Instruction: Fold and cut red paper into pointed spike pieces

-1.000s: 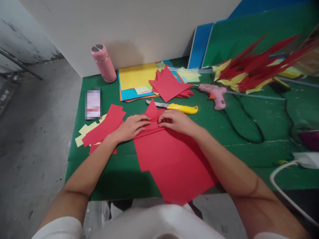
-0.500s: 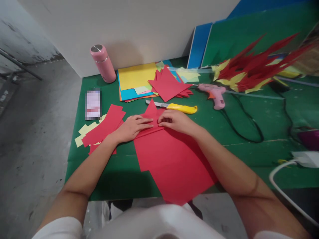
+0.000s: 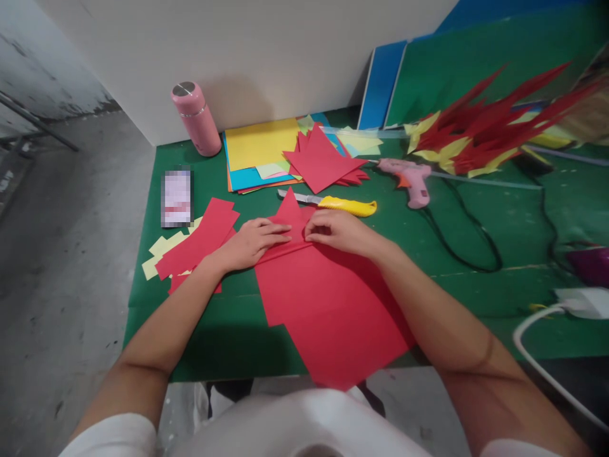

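A folded piece of red paper (image 3: pixel 297 223) with a pointed tip lies across larger red sheets (image 3: pixel 333 304) on the green table. My left hand (image 3: pixel 250 244) rests flat on its left part, fingers stretched to the right. From the other side my right hand (image 3: pixel 340 231) bends over the same paper, thumb and fingers curled together at the fold, which they partly hide. Just beyond the paper tip lies a yellow utility knife (image 3: pixel 349 205) with its blade out, pointing left. Behind it sits a pile of red pointed cut-outs (image 3: pixel 323 162).
Left are red and yellow paper strips (image 3: pixel 200 238), a blurred phone (image 3: pixel 177 198) and a pink bottle (image 3: pixel 197 120). Colored sheets (image 3: pixel 261 143) lie behind. A pink glue gun (image 3: pixel 413 181) with a black cord, a red-yellow paper flame (image 3: pixel 476 139) and a white plug (image 3: pixel 583 303) are right.
My left fingers have slid slightly to the right along the folded paper. My right hand has shifted a little to the right at the fold.
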The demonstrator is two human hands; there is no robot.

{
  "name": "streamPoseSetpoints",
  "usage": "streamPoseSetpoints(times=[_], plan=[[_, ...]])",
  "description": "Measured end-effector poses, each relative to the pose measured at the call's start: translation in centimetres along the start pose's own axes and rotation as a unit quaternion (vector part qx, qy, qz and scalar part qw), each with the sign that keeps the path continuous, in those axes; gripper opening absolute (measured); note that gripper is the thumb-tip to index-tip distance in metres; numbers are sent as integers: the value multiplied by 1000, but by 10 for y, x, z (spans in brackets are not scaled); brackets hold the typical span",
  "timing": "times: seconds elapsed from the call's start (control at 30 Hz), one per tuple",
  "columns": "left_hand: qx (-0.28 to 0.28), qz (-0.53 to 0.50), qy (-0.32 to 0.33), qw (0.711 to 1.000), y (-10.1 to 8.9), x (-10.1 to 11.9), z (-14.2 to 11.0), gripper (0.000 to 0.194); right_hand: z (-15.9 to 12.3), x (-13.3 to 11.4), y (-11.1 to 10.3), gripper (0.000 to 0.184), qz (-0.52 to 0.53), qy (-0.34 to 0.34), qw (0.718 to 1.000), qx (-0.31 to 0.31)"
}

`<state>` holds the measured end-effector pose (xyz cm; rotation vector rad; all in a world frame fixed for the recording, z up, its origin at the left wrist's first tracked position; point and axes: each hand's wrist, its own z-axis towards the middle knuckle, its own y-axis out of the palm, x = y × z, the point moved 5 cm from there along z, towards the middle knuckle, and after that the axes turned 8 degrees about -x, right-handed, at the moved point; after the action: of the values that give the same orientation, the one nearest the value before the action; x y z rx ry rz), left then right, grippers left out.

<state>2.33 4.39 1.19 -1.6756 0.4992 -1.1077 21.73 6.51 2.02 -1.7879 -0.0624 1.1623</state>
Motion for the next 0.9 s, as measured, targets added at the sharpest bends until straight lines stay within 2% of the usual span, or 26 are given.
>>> streamPoseSetpoints(times=[0.13, 0.5, 0.7, 0.9], plan=[[-1, -6, 7, 1000, -2, 1, 1, 38, 0, -1, -1, 14, 1, -1, 1000, -1], [1, 1, 1, 1000, -1, 1, 1, 37, -2, -7, -2, 11, -15, -15, 999, -34], [15, -12, 4, 1000, 2, -3, 0, 54, -3, -6, -1, 10, -39, -36, 998, -46], [32, -21, 12, 999, 3, -5, -1, 64, -2, -14, 6, 9, -85, -47, 995, -24]])
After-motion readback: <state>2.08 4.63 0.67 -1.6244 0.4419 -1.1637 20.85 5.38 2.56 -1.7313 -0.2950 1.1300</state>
